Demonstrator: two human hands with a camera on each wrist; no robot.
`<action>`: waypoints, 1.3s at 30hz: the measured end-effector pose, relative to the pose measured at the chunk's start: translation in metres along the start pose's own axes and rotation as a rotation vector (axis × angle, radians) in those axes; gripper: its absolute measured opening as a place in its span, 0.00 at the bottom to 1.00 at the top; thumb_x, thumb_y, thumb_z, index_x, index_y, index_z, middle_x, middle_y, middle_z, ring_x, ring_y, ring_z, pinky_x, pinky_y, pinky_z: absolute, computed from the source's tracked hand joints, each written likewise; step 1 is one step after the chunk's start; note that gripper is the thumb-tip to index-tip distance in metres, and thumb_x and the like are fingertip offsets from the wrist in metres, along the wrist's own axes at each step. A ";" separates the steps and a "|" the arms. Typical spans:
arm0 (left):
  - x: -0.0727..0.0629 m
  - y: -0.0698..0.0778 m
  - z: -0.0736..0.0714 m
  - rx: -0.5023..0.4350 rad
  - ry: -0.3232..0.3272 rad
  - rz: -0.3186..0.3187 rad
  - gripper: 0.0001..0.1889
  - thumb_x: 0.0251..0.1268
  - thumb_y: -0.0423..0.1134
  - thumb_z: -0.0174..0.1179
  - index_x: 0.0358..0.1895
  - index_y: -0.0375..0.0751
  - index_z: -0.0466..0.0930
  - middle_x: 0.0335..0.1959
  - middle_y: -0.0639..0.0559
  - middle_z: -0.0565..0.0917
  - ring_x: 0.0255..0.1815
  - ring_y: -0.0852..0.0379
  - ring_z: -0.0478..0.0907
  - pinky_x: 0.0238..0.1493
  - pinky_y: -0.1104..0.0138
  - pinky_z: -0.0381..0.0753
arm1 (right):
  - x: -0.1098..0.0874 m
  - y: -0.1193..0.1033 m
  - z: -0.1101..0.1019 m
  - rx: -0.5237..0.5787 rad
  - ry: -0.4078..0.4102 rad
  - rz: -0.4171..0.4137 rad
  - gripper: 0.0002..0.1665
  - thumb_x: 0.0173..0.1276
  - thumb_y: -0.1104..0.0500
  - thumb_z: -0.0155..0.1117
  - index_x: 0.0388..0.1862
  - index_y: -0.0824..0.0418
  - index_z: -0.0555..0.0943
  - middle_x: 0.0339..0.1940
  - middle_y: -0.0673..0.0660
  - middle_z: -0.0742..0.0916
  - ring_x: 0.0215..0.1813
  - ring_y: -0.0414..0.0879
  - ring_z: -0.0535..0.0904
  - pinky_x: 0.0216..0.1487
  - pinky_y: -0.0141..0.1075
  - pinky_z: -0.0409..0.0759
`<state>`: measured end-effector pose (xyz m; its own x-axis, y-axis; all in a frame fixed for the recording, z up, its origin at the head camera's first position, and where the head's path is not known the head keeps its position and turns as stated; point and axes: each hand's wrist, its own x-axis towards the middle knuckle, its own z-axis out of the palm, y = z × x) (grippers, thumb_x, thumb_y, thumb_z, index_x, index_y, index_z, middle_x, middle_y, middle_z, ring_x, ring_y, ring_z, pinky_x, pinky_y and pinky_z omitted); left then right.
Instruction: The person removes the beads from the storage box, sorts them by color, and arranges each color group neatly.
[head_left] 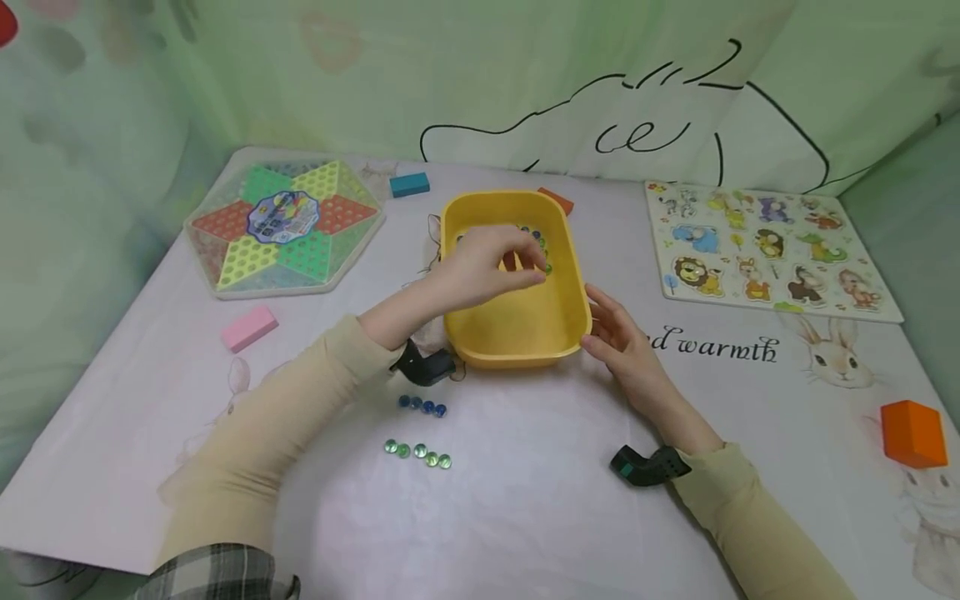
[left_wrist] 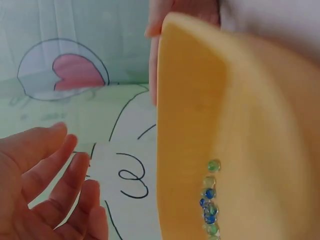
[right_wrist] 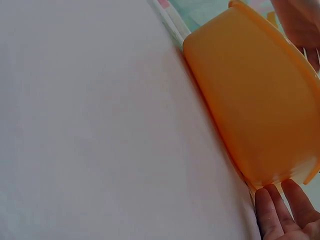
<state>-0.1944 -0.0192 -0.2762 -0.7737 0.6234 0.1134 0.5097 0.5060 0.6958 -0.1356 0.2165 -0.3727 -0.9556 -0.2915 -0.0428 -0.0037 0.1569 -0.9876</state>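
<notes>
A yellow plastic basin [head_left: 517, 333] stands mid-table, with several green and blue glass beads [left_wrist: 210, 210] gathered toward its far end. Over the basin hovers my left hand [head_left: 491, 265], its fingers loosely bent; the left wrist view shows nothing between the fingers [left_wrist: 75, 170]. My right hand [head_left: 626, 350] touches the basin's right side, the thumb near the rim and the fingertips [right_wrist: 265, 200] against the outer wall. In front of the basin lie a short row of blue beads [head_left: 422, 405] and, nearer, a row of green beads [head_left: 418, 452].
A hexagonal star-patterned game board [head_left: 285, 225] lies at the left, an animal picture board [head_left: 772, 250] at the right. Around the table are blocks: pink [head_left: 250, 328], blue [head_left: 409, 185], a partly hidden orange one [head_left: 557, 200] behind the basin, and an orange cube-like one [head_left: 912, 434].
</notes>
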 end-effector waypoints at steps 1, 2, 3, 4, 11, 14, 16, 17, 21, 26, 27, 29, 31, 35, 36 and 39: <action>0.007 0.000 0.000 -0.002 0.021 -0.011 0.08 0.62 0.41 0.59 0.41 0.43 0.80 0.36 0.54 0.81 0.36 0.59 0.71 0.39 0.73 0.71 | 0.000 0.000 0.000 0.001 -0.001 0.002 0.36 0.70 0.62 0.51 0.73 0.48 0.52 0.69 0.65 0.62 0.60 0.37 0.67 0.55 0.20 0.67; 0.014 0.001 0.000 -0.005 0.036 -0.024 0.08 0.62 0.41 0.59 0.41 0.43 0.80 0.36 0.54 0.80 0.36 0.59 0.71 0.37 0.73 0.70 | -0.001 0.000 0.000 0.004 -0.002 0.003 0.36 0.70 0.62 0.51 0.73 0.48 0.52 0.69 0.65 0.62 0.60 0.37 0.67 0.55 0.20 0.68; 0.020 0.001 0.001 -0.003 0.045 -0.036 0.08 0.62 0.41 0.59 0.41 0.43 0.80 0.36 0.54 0.80 0.35 0.59 0.70 0.36 0.73 0.69 | -0.001 0.000 0.000 0.002 -0.002 0.002 0.36 0.70 0.62 0.51 0.73 0.49 0.52 0.69 0.65 0.62 0.60 0.37 0.67 0.55 0.20 0.68; 0.026 0.001 0.002 -0.002 0.047 -0.053 0.08 0.62 0.41 0.59 0.41 0.43 0.80 0.36 0.54 0.80 0.35 0.59 0.70 0.36 0.73 0.69 | -0.001 0.000 0.000 0.009 -0.002 0.001 0.36 0.70 0.63 0.51 0.73 0.49 0.52 0.69 0.65 0.62 0.60 0.38 0.67 0.55 0.20 0.68; 0.060 -0.012 0.021 0.063 -0.032 -0.198 0.10 0.63 0.42 0.58 0.44 0.42 0.79 0.39 0.53 0.79 0.38 0.59 0.71 0.40 0.73 0.71 | -0.002 0.000 0.000 0.009 0.008 -0.003 0.36 0.70 0.63 0.51 0.73 0.50 0.52 0.69 0.64 0.62 0.60 0.39 0.67 0.54 0.20 0.68; 0.068 -0.018 0.028 0.120 -0.061 -0.237 0.11 0.63 0.42 0.58 0.45 0.43 0.79 0.40 0.52 0.80 0.38 0.60 0.72 0.40 0.72 0.72 | -0.002 0.000 0.000 -0.006 0.009 0.007 0.36 0.70 0.62 0.52 0.73 0.49 0.52 0.69 0.63 0.62 0.60 0.40 0.67 0.54 0.20 0.68; 0.073 -0.020 0.032 0.152 -0.070 -0.257 0.11 0.63 0.42 0.58 0.45 0.43 0.79 0.42 0.52 0.80 0.39 0.60 0.72 0.41 0.72 0.72 | -0.002 0.000 0.000 -0.014 0.010 0.013 0.36 0.70 0.61 0.52 0.73 0.49 0.52 0.69 0.63 0.63 0.60 0.40 0.67 0.54 0.20 0.68; 0.075 -0.021 0.033 0.164 -0.069 -0.267 0.11 0.62 0.41 0.59 0.45 0.43 0.79 0.42 0.52 0.80 0.38 0.60 0.72 0.41 0.71 0.72 | -0.002 0.000 0.000 -0.012 0.012 0.012 0.36 0.70 0.61 0.52 0.73 0.49 0.52 0.69 0.63 0.63 0.60 0.40 0.67 0.54 0.20 0.68; 0.084 -0.026 0.037 0.221 -0.076 -0.312 0.11 0.61 0.41 0.59 0.45 0.43 0.79 0.44 0.52 0.80 0.40 0.59 0.72 0.45 0.69 0.72 | -0.001 0.001 0.000 -0.008 0.011 0.015 0.36 0.70 0.61 0.52 0.73 0.49 0.52 0.69 0.63 0.63 0.60 0.41 0.67 0.54 0.20 0.68; 0.090 -0.031 0.044 0.280 -0.093 -0.357 0.10 0.60 0.39 0.60 0.44 0.43 0.79 0.43 0.52 0.81 0.42 0.58 0.73 0.48 0.68 0.73 | -0.001 0.001 0.001 -0.011 0.007 0.021 0.36 0.70 0.62 0.52 0.73 0.49 0.52 0.69 0.63 0.63 0.60 0.42 0.67 0.54 0.20 0.68; 0.091 -0.031 0.045 0.290 -0.098 -0.365 0.09 0.59 0.38 0.60 0.43 0.43 0.79 0.43 0.52 0.81 0.41 0.57 0.73 0.47 0.67 0.73 | -0.001 0.001 0.001 -0.010 0.006 0.020 0.36 0.70 0.62 0.52 0.73 0.49 0.52 0.69 0.63 0.63 0.60 0.42 0.67 0.54 0.20 0.68; 0.091 -0.032 0.047 0.319 -0.112 -0.380 0.08 0.59 0.37 0.60 0.42 0.43 0.79 0.41 0.52 0.81 0.40 0.57 0.73 0.45 0.67 0.73 | -0.001 0.001 0.001 -0.011 0.005 0.018 0.36 0.70 0.62 0.52 0.73 0.49 0.52 0.68 0.63 0.64 0.60 0.42 0.67 0.54 0.20 0.68; 0.091 -0.032 0.049 0.353 -0.124 -0.386 0.07 0.58 0.35 0.60 0.39 0.43 0.79 0.38 0.52 0.81 0.38 0.57 0.73 0.41 0.67 0.73 | -0.001 0.001 0.002 -0.014 0.004 0.018 0.36 0.70 0.61 0.52 0.73 0.49 0.52 0.68 0.62 0.64 0.60 0.41 0.68 0.54 0.21 0.68; 0.092 -0.031 0.052 0.407 -0.127 -0.399 0.04 0.55 0.33 0.58 0.34 0.44 0.79 0.35 0.52 0.80 0.34 0.57 0.73 0.34 0.68 0.72 | -0.001 0.002 0.001 -0.027 0.004 0.020 0.36 0.70 0.60 0.53 0.73 0.49 0.52 0.68 0.62 0.65 0.60 0.41 0.68 0.54 0.20 0.68; 0.092 -0.031 0.052 0.415 -0.124 -0.402 0.04 0.55 0.32 0.58 0.33 0.44 0.79 0.34 0.52 0.80 0.34 0.57 0.73 0.33 0.68 0.71 | -0.001 0.001 0.001 -0.028 0.005 0.018 0.36 0.70 0.60 0.53 0.73 0.49 0.52 0.68 0.62 0.65 0.60 0.40 0.68 0.54 0.20 0.68; 0.093 -0.031 0.053 0.434 -0.126 -0.411 0.03 0.56 0.34 0.58 0.32 0.45 0.79 0.34 0.52 0.80 0.35 0.57 0.74 0.33 0.68 0.72 | -0.001 0.002 -0.001 -0.026 0.008 0.007 0.36 0.70 0.61 0.53 0.73 0.50 0.52 0.68 0.63 0.64 0.60 0.40 0.68 0.54 0.20 0.68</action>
<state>-0.2622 0.0544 -0.3243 -0.9028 0.3775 -0.2062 0.3058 0.9004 0.3094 -0.1346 0.2177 -0.3744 -0.9579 -0.2831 -0.0485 -0.0045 0.1836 -0.9830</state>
